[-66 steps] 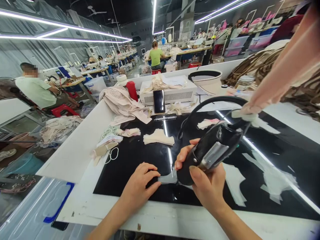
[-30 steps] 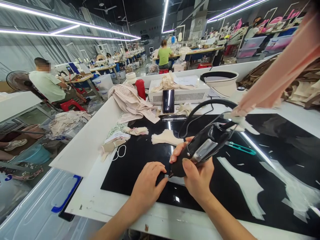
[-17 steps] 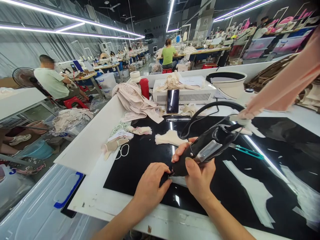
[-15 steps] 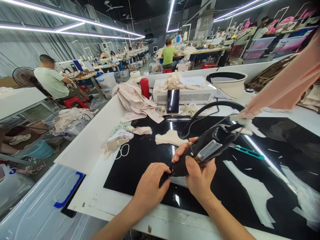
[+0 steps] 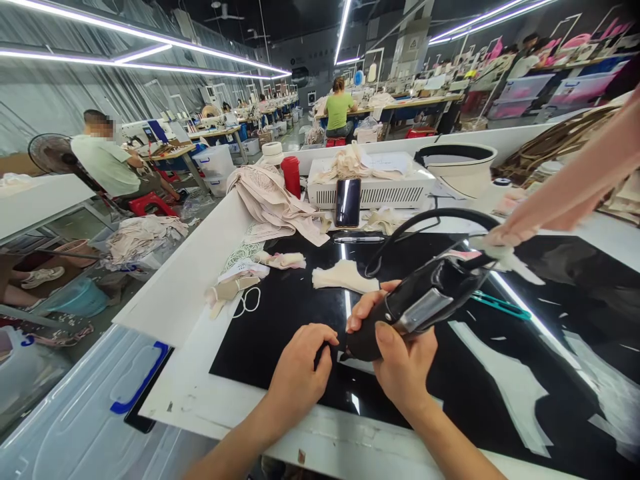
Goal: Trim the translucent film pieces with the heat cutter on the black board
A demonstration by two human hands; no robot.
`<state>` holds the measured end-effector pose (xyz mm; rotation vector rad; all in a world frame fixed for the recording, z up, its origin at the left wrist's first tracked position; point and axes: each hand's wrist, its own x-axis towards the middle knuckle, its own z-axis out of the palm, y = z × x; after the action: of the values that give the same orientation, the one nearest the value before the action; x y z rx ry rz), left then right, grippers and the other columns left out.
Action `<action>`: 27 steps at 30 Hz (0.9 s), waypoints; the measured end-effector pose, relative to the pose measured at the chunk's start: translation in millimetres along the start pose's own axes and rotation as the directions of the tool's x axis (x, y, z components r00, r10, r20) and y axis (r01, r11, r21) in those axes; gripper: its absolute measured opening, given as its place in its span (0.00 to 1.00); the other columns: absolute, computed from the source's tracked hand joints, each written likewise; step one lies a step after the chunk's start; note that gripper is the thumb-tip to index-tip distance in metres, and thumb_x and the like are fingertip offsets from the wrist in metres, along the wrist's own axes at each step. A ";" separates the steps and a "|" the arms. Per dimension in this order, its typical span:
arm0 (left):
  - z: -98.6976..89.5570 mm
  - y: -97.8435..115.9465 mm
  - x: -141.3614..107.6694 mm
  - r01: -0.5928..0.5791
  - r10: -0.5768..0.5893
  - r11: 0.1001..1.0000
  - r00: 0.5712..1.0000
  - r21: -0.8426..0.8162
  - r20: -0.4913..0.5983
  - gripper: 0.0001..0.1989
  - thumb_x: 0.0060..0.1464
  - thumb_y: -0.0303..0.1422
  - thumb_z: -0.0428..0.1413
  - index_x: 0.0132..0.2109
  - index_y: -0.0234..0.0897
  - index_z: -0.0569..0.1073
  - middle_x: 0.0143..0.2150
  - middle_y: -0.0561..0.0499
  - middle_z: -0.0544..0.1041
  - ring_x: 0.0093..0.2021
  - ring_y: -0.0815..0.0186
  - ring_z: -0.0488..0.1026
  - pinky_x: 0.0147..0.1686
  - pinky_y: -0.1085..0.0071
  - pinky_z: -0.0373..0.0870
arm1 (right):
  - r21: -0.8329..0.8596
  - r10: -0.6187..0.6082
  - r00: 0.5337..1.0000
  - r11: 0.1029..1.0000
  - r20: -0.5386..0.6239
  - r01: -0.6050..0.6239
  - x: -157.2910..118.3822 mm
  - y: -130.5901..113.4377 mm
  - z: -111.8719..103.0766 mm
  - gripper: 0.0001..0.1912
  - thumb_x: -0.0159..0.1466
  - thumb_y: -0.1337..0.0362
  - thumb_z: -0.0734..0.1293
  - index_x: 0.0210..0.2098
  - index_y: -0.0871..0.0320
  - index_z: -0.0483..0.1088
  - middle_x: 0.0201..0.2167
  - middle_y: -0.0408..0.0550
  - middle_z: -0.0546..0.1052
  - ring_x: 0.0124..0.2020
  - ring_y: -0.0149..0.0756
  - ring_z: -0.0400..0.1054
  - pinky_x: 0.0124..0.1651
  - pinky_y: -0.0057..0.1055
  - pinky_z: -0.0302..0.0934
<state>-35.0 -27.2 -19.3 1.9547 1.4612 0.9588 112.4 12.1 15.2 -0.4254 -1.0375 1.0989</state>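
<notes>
My right hand wraps round a thick black corded power tool with a silver plate on its side. The tool slants down to the left, its front end low over the shiny black work surface. Just left of that end is my left hand, with thumb and forefinger curled together; whether anything is between them I cannot make out. Under the tool shows part of a pale piece, mostly hidden. A cream shaped fabric piece lies behind the tool. Teal thread snips lie to its right.
A pale cut piece and clear plastic lie at right. Pink cloth is tied round the tool's cord. Behind are a phone, a red cup, a fabric heap and a white machine box. People sit farther off.
My left hand has drawn slightly left, away from the tool's front end. The tool and my right hand have shifted a little right and down. The pink cloth hangs lower.
</notes>
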 end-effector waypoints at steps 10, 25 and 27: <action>-4.0 -5.5 -3.0 -0.183 0.168 0.969 0.981 0.166 0.100 0.16 0.63 0.19 0.50 0.46 0.42 0.77 0.52 0.48 0.76 0.54 0.58 0.72 0.56 0.58 0.72 | -0.074 0.010 1.000 0.997 -0.028 -0.013 6.8 -25.2 -11.3 0.20 0.64 0.57 0.75 0.52 0.49 0.68 0.34 0.41 0.75 0.30 0.34 0.72 0.33 0.34 0.70; -17.7 11.3 17.1 -0.420 0.353 0.904 0.839 0.079 0.415 0.11 0.68 0.25 0.53 0.54 0.42 0.72 0.55 0.47 0.78 0.58 0.59 0.72 0.64 0.56 0.67 | -0.166 -0.057 0.995 0.985 -0.086 0.042 6.8 -47.8 -45.0 0.20 0.64 0.58 0.75 0.53 0.49 0.68 0.34 0.42 0.76 0.29 0.34 0.72 0.33 0.35 0.70; -18.6 10.4 28.8 -0.425 0.364 0.905 0.794 0.016 0.487 0.14 0.67 0.27 0.57 0.57 0.44 0.70 0.60 0.49 0.76 0.66 0.58 0.68 0.70 0.50 0.59 | -0.162 -0.055 0.996 0.986 -0.076 0.043 6.0 -45.8 -42.1 0.20 0.64 0.57 0.75 0.52 0.49 0.68 0.34 0.41 0.76 0.29 0.33 0.72 0.33 0.34 0.70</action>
<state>-38.6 -2.8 6.7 2.4314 0.8636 0.4833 172.5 5.3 31.0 -0.5658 -1.0641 0.9503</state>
